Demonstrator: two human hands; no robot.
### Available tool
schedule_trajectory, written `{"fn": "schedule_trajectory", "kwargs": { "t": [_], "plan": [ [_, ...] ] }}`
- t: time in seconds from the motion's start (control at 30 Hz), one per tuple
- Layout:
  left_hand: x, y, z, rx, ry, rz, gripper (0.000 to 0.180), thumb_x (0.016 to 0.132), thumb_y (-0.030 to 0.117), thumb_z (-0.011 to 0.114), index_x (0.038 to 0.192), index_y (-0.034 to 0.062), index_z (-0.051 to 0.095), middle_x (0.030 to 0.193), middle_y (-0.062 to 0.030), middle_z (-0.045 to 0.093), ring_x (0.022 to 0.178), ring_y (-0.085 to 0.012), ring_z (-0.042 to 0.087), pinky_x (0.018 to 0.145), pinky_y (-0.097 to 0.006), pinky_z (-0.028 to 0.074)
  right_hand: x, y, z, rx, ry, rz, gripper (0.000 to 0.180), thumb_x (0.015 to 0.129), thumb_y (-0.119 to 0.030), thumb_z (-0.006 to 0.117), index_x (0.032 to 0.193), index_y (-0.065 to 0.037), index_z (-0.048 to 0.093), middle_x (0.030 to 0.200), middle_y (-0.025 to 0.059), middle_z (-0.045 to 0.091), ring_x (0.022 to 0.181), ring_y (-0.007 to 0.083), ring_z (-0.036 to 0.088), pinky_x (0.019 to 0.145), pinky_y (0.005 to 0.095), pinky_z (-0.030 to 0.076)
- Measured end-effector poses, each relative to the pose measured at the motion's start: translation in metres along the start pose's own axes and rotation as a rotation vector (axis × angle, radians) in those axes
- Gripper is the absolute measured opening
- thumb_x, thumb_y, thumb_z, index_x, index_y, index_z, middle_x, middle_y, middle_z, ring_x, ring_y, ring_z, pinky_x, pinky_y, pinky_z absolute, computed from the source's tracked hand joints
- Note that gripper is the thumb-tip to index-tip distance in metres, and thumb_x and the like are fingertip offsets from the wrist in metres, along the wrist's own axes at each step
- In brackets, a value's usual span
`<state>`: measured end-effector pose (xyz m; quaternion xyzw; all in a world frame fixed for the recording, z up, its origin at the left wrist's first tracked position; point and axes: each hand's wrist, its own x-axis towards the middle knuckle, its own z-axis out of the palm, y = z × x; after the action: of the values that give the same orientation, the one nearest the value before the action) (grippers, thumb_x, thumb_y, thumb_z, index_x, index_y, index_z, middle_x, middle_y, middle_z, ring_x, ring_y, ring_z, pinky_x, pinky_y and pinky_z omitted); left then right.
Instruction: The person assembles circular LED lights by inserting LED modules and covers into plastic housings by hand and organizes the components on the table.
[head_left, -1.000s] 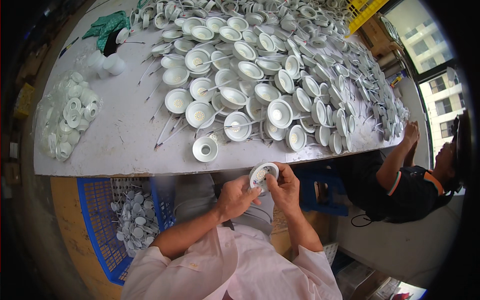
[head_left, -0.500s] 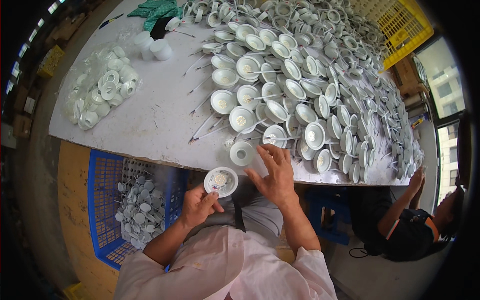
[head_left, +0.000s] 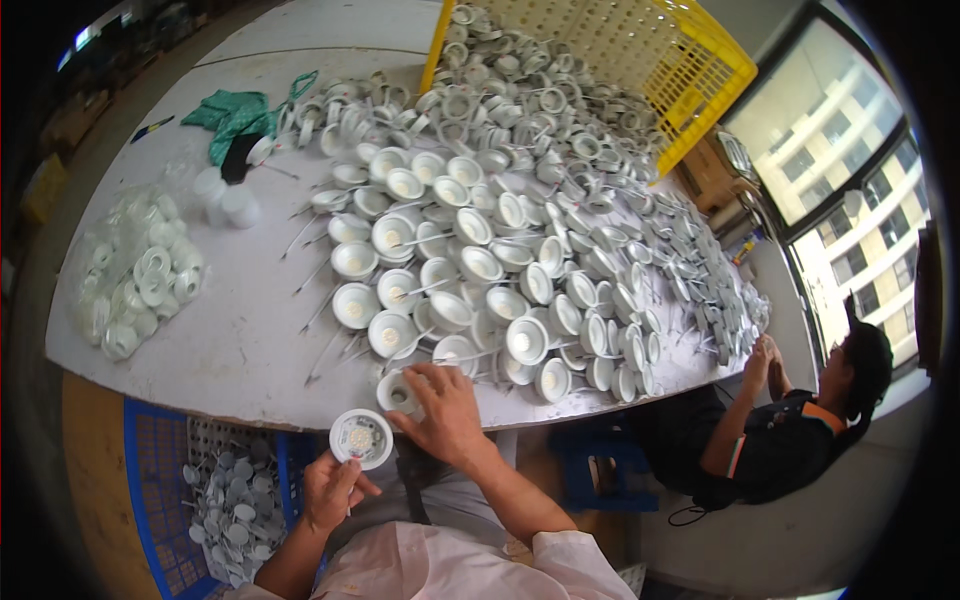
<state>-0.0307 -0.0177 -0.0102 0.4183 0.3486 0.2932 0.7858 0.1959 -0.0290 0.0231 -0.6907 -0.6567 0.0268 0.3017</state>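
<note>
1. Left hand (head_left: 335,490), below the near counter edge: fingers pinch a small round white disc (head_left: 361,438) by its rim, its face with pale dots turned up. Disc sits off the counter, above the lap.
2. Right hand (head_left: 445,415), on the near edge of the counter (head_left: 240,340): fingers spread, curled over a white cup-shaped fixture (head_left: 399,392), touching it. Whether it is gripped or only covered, cannot tell.
3. The two hands are apart, the disc just near-left of the fixture.
4. Beyond the right hand: a dense spread of like white fixtures (head_left: 500,270), many with thin wires trailing left, running to the far and right of the counter.
5. Far right: yellow crate (head_left: 640,60), tipped, ring parts spilling from it.
6. Left: clear bag of white rings (head_left: 135,275). Far left: green cloth (head_left: 235,115), with two white cups (head_left: 228,200) nearer.
7. Near left, below the counter: blue crate (head_left: 160,490) holding small grey-white discs.
8. Right: another person (head_left: 790,430) seated, hands at the counter edge.
</note>
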Motion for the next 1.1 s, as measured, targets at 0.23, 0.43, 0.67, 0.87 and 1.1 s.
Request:
{"fn": "schedule_trajectory", "kwargs": {
  "t": [0.23,0.43,0.67,0.87,1.1],
  "plan": [
    [-0.003,0.003,0.004,-0.042,-0.002,0.027,0.033,0.090,0.010,0.051,0.118,-0.0071,0.051,0.099,-0.0175,0.065,0.058,-0.0179,0.065,0.040,-0.020,0.039,-0.018,-0.002,0.011,0.174,0.127,-0.003,0.055,0.070,-0.025,0.079,0.117,-0.004,0.058,0.110,0.0127,0.059,0.091,0.0321,0.058,0.080,0.0399,0.048],
    [-0.003,0.020,0.024,-0.052,0.109,0.061,0.042,0.084,0.004,0.049,0.124,-0.0089,0.045,0.104,-0.0187,0.064,0.063,-0.0183,0.066,0.041,-0.019,0.040,-0.016,0.007,0.003,0.267,0.276,0.022,0.048,0.073,-0.025,0.079,0.113,-0.004,0.061,0.103,0.0136,0.064,0.090,0.0320,0.062,0.078,0.0401,0.051],
    [0.041,0.023,0.056,0.014,-0.186,0.007,0.029,0.091,0.014,0.061,0.112,-0.0042,0.056,0.098,-0.0101,0.065,0.076,-0.0137,0.065,0.058,-0.023,0.048,-0.030,0.029,-0.067,0.352,0.372,0.185,0.051,0.064,-0.011,0.083,0.109,-0.001,0.062,0.094,0.0133,0.066,0.077,0.0291,0.061,0.068,0.0364,0.049],
    [0.037,0.020,0.055,0.036,-0.139,0.040,0.033,0.093,0.020,0.061,0.112,-0.0061,0.055,0.100,-0.0103,0.064,0.079,-0.0148,0.065,0.071,-0.026,0.054,-0.019,0.008,-0.051,0.278,0.181,-0.122,0.056,0.060,-0.015,0.085,0.109,-0.002,0.062,0.099,0.0119,0.065,0.083,0.0301,0.062,0.071,0.0373,0.050],
    [0.034,0.024,0.051,0.152,-0.144,0.029,0.034,0.093,0.021,0.061,0.113,-0.0057,0.056,0.099,-0.0099,0.066,0.080,-0.0136,0.064,0.071,-0.026,0.054,-0.019,-0.009,-0.040,0.263,0.028,-0.117,0.067,0.059,-0.024,0.086,0.118,-0.006,0.059,0.121,0.0148,0.056,0.104,0.0343,0.055,0.084,0.0423,0.048]
  ]
}}
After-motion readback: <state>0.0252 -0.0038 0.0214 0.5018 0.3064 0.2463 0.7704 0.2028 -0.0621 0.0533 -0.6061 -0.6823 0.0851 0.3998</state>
